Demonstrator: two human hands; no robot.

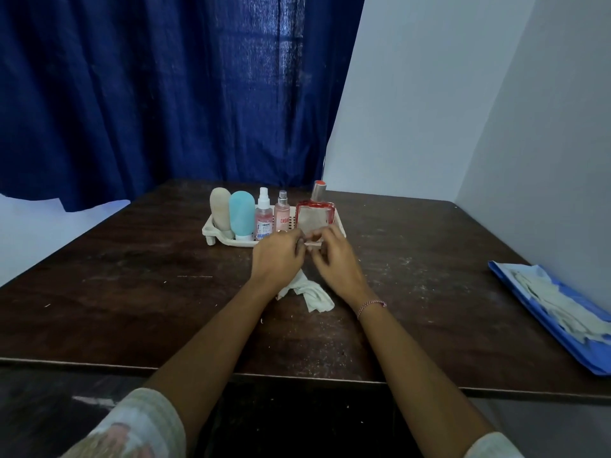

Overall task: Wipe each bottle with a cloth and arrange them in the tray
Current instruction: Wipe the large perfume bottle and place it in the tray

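Head view: left hand (pixel 276 256), right hand (pixel 337 259) mask base of red bottle (pixel 312 217); grip unclear.

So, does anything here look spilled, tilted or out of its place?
Nothing looks spilled or broken. The five bottles stand upright in the tray. Only the white cloth lies crumpled on the table in front of the tray, and pale specks are scattered over it.

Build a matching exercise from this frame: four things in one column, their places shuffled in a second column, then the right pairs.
1. beige bottle
2. red-edged square bottle
3. white cloth
4. blue sheet

A. between the person's wrists
B. left end of the tray
C. right edge of the table
D. right end of the tray

Pairs: 1-B, 2-D, 3-A, 4-C
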